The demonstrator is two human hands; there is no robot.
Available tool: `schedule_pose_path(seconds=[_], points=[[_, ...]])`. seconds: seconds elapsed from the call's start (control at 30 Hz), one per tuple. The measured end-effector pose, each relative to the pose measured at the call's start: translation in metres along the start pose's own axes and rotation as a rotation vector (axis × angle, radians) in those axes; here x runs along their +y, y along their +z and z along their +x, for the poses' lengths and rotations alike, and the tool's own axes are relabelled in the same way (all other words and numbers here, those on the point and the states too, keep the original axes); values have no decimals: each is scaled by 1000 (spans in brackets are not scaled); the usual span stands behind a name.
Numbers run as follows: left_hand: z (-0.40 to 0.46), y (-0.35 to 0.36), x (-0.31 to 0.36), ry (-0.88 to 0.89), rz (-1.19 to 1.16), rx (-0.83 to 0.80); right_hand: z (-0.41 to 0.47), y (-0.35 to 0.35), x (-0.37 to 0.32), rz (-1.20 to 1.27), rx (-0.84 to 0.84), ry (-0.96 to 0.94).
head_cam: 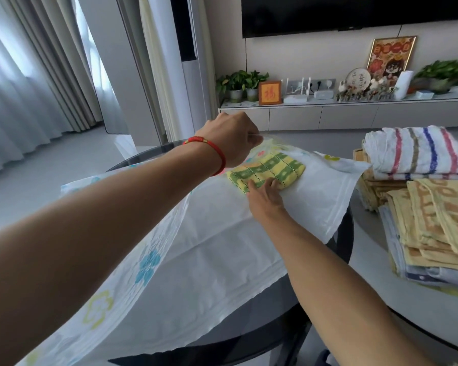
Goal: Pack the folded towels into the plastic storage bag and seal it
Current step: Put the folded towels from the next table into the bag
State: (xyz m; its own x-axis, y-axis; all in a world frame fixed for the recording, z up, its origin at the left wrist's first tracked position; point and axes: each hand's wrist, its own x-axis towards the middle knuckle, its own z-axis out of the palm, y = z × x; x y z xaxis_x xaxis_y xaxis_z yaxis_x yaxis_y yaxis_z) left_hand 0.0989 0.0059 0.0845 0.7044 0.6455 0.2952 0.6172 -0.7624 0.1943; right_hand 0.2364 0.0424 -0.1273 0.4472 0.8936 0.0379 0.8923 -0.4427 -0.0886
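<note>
On the dark round table (262, 336) we are working a white plastic bag (222, 249) printed with flowers. Our left hand (233, 138), a red cord (209, 151) at its wrist, is pinching the bag's upper layer and holding it lifted. Our right hand (265, 196) is reaching inside, fingers lying fairly flat on a yellow-green towel (270, 167) deep in the bag. More folded towels are sitting stacked to the right: a striped one (413, 149) above beige ones (439, 223).

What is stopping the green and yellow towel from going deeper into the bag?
Nothing visible. The left hand holds the bag's top layer up, and the right hand presses the green and yellow towel in the opening.
</note>
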Motion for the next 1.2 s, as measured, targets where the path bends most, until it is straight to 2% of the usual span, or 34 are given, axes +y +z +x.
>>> schedule_pose_path(seconds=[0.07, 0.17, 0.33, 0.5, 0.6, 0.7, 0.73, 0.8, 0.87, 0.9, 1.0, 1.1, 1.17, 1.2], points=[[-1, 0, 0, 2, -11, -3, 11, -6, 5, 24, -53, 3], [-2, 2, -1, -6, -27, -11, 12, -15, 23, 147, -122, -92], [-9, 12, 4, -29, -15, -51, -38, -26, 58, 288, 40, -233], [-16, 20, 12, -57, -11, -45, -123, -57, 113, 145, 189, -345], [-16, 22, 14, -77, 16, -3, -171, -81, 165, 124, 364, -215], [-16, 24, 14, -97, 57, 37, -199, -105, 229, 105, 552, 121], [-16, 24, 15, -112, 84, 43, -204, -110, 249, 49, 541, 253], [-16, 25, 15, -158, 150, 50, -207, -115, 280, -4, 353, 521], [-17, 25, 17, -201, 214, 49, -208, -115, 296, 130, 191, 724], [-19, 26, 17, -216, 241, 46, -207, -114, 300, 213, 177, 782], [-22, 26, 15, -252, 293, 6, -201, -119, 307, 323, 221, 843], [-21, 23, 12, -281, 302, -59, -197, -133, 315, 378, 198, 820], [-19, 21, 10, -296, 310, -74, -192, -144, 320, 530, 127, 779], [-18, 20, 9, -302, 318, -78, -191, -151, 321, 682, 82, 746]])
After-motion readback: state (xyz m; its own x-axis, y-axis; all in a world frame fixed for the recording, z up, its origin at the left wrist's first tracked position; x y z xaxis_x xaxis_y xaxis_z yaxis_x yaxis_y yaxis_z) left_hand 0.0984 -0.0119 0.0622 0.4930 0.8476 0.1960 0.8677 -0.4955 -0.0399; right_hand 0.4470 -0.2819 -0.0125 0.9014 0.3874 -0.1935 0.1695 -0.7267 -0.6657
